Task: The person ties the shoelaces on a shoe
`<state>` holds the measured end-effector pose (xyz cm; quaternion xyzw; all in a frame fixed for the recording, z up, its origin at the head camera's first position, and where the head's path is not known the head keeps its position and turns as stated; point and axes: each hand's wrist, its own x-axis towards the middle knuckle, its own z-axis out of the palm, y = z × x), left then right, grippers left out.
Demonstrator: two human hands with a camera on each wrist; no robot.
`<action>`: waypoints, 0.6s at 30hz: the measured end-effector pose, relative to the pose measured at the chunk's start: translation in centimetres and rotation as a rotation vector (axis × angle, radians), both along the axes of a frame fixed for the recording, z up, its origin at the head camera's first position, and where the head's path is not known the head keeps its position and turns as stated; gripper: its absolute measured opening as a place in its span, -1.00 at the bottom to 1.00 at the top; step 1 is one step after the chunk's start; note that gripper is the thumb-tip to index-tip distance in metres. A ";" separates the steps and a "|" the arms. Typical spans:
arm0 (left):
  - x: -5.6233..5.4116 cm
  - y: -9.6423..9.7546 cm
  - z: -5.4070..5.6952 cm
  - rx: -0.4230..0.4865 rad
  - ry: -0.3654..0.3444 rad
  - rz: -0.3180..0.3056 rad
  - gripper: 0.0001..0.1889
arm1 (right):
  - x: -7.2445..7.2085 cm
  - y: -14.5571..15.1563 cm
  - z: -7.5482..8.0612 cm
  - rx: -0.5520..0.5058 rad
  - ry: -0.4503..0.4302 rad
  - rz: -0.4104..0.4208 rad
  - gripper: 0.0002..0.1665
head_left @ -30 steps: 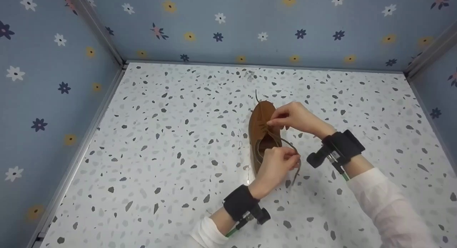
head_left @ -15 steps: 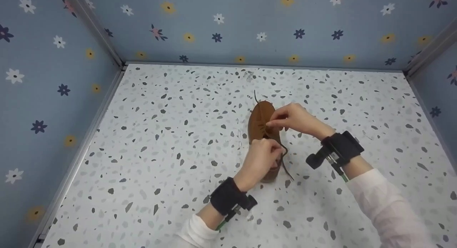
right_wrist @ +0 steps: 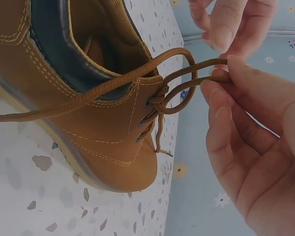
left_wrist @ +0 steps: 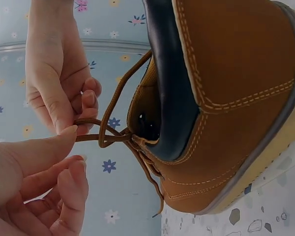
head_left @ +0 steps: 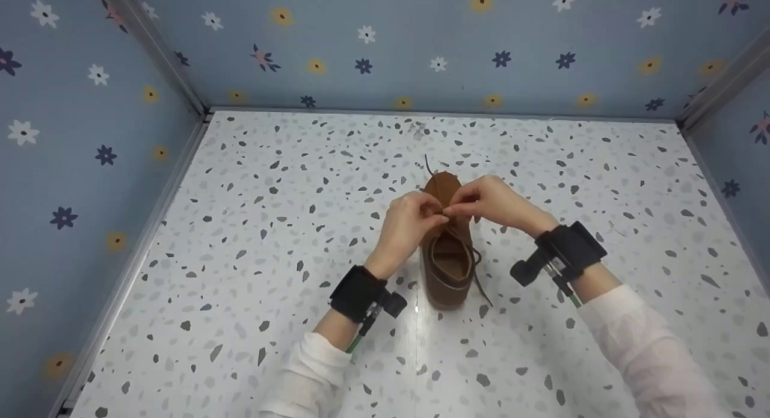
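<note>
A brown lace-up shoe [head_left: 448, 295] with a dark collar stands on the speckled surface, toe pointing away. My right hand [head_left: 493, 201] pinches a doubled part of the shoelace [right_wrist: 113, 87] above the eyelets, between thumb and index finger. Another strand loops round that doubled part, as the right wrist view shows. My left hand [head_left: 406, 222] is at the right fingertips from the left side. Its thumb [left_wrist: 54, 147] touches or nearly touches the lace there, while its index fingertip stays apart from the thumb. One lace end hangs along the shoe's right side; the other lies past the toe.
Blue flowered panels [head_left: 361, 51] wall the speckled white surface [head_left: 271, 225] at the back, left and right. Black straps [head_left: 359, 293] with small cameras sit on both wrists.
My left hand carried a lace strand across the shoe, let go of it on the right side, then moved up and forward to the right hand. The right hand stays nearly still.
</note>
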<state>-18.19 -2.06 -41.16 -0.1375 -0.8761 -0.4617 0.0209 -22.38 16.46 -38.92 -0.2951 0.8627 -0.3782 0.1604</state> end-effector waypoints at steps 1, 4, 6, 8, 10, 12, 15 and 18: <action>-0.2 0.1 0.0 -0.004 -0.007 -0.008 -0.82 | 0.0 0.0 -0.1 -0.003 0.003 0.003 -0.82; -0.5 0.4 -0.1 -0.021 -0.005 -0.022 -0.88 | 0.0 -0.1 -0.2 -0.005 -0.004 -0.002 -0.82; -0.7 0.6 -0.1 -0.028 0.001 -0.024 -0.91 | 0.0 0.0 -0.2 -0.008 -0.013 -0.010 -0.81; -0.7 0.6 -0.1 -0.032 0.004 -0.021 -0.92 | 0.0 0.0 -0.3 -0.007 -0.020 -0.019 -0.80; -0.8 0.6 -0.1 -0.030 0.003 -0.017 -0.93 | 0.0 0.2 -0.3 -0.011 -0.015 -0.026 -0.78; -0.7 0.6 -0.1 -0.028 -0.005 -0.011 -0.93 | 0.0 0.4 -0.4 -0.012 -0.003 -0.042 -0.76; -0.8 0.6 -0.2 -0.026 -0.014 -0.007 -0.93 | 0.3 0.8 -0.5 -0.017 0.023 -0.078 -0.75; -0.8 0.7 -0.3 -0.022 -0.007 -0.005 -0.93 | 0.8 1.1 -0.8 -0.024 0.038 -0.116 -0.78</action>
